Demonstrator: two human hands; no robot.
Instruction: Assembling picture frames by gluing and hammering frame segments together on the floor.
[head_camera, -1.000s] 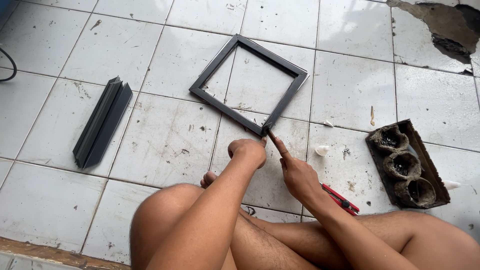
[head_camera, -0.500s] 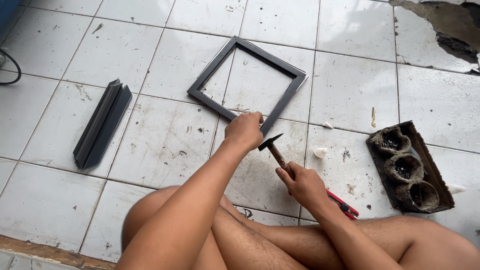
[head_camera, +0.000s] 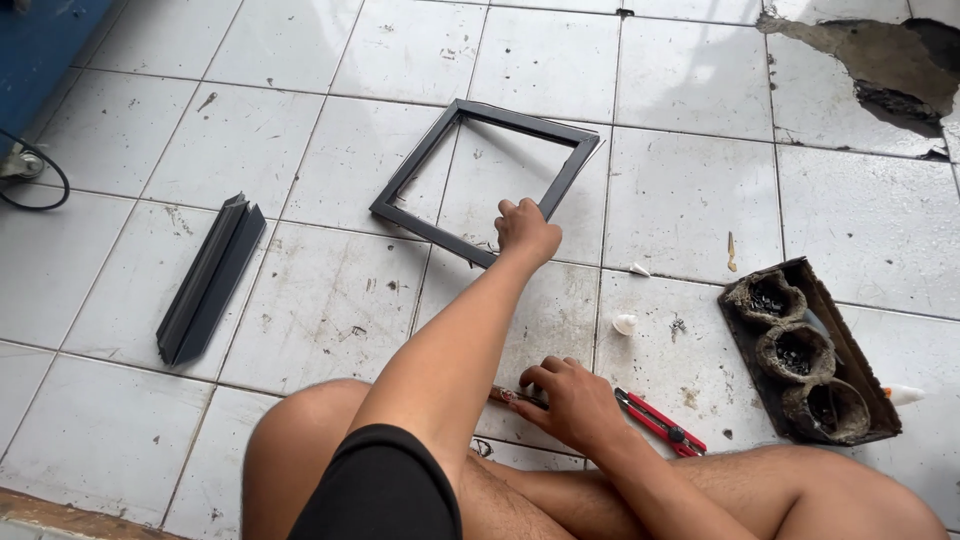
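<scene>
Person sits on a white tiled floor (head_camera: 690, 190), legs folded, camera looking down.

Left hand (head_camera: 526, 230) is stretched out far, fingers curled down on the near-right corner of a square dark metal frame (head_camera: 430, 232). Looks like it grasps or presses that corner; cannot tell which. The frame lies flat on the tiles, centre-far, rotated so its sides run diagonal to the grout lines: one corner points far-right, the opposite one near-left. All four sides look about equal, so no real long axis. Tile shows through the open middle.

Right hand (head_camera: 572, 402) is low and near, just beyond the knee, fingers closed loosely over a thin tool (head_camera: 512, 396) that pokes out to the left, lying roughly left-right on the floor. What kind of tool is unclear.

Around:
- red-handled utility knife (head_camera: 660, 424) just right of the right hand, on the floor, angled near-right.
- dark tray (head_camera: 812, 352) with three round pots, right side, long axis far-left to near-right.
- short dark metal profile pieces (head_camera: 208, 280) to the left, well apart from the frame, long axis far-right to near-left.
- small white bits (head_camera: 624, 323) on the tile between frame and tray.
- black cable (head_camera: 40, 190) far left.
- broken patch of tile (head_camera: 880, 60) far right.

Left forearm crosses over the floor between the body and the frame and hides part of the thin tool.
</scene>
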